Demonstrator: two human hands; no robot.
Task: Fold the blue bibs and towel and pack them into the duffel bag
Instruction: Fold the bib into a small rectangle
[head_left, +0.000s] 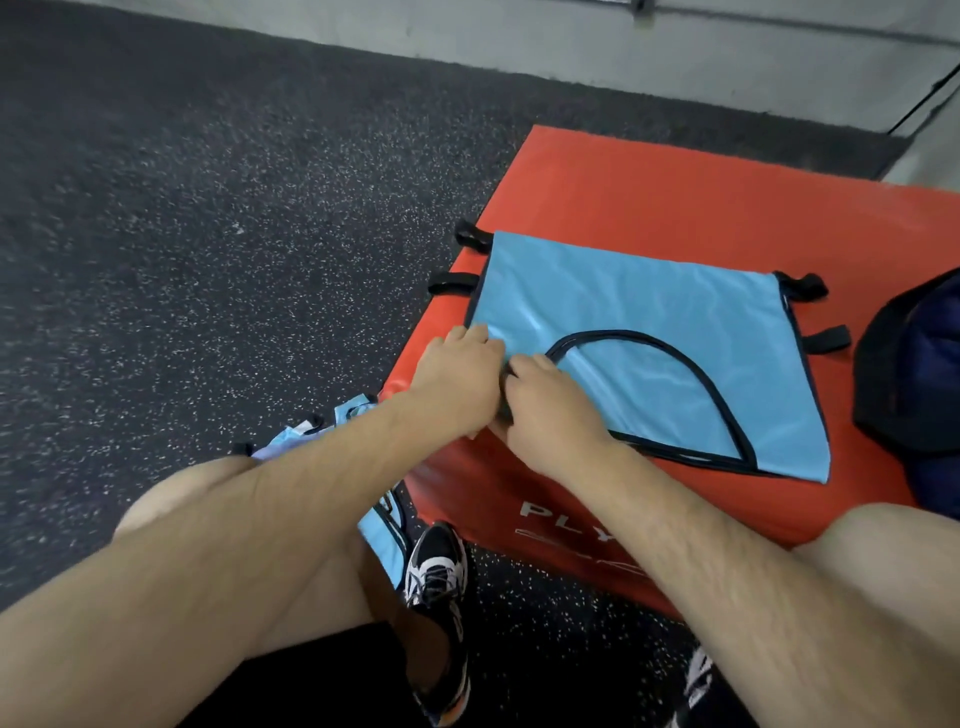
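Shoe (439, 566) and bare knees come first, down on the floor in front of the red box (675, 197). More blue bibs (384, 530) hang in a heap by the box's front left corner. They are not folded yet. I cannot pick out the towel.

On top of the box, at its front left edge, the left hand (457, 379) and the right hand (550, 410) sit side by side and touch. Their fingers (527, 364) are bent and narrow, and they look to pinch the black edge of the blue bib (649, 332). That bib lies flat on top of the box, with its round neck hole facing up. Black loops (470, 236) stick out at its sides. The duffel bag (914, 374) sits at the box's right side, just beside the bib.

I think the step now is the fold. To do it well, hold the edge tight with both hands. Lift it low and lay it over toward the box's right side, so the edges line up. The cloth looks shiny and slippy, so press it flat after. Tuck the loops in so the bib fits the bag.
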